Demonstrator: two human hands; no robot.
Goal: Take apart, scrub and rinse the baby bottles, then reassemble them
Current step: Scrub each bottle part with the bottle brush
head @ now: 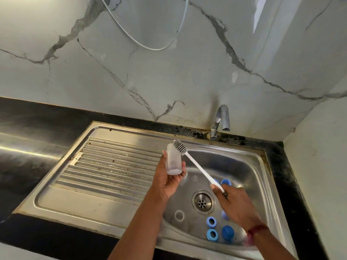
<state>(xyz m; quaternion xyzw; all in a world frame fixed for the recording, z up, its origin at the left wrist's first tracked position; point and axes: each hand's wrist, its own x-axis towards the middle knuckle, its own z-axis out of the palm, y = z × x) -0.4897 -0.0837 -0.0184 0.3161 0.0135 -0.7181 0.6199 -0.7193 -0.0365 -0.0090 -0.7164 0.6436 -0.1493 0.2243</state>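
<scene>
The left hand [169, 182] and right hand [235, 202] are over a stainless steel sink [249, 166]. The left grips a clear plastic baby bottle body [173, 162]. The right grips a white long-handled bottle brush [200, 167], whose bristle head is just beside the bottle's upper end. Blue plastic screw rings [211, 222] lie in the basin.

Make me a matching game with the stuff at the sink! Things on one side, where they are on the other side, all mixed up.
Things
1. bottle
2. brush
3. tap
4. blue rings

Places
A. held in the right hand
B. lying in the sink
C. held in the left hand
D. by the wall, behind the sink

Pairs: 1-C, 2-A, 3-D, 4-B
</scene>
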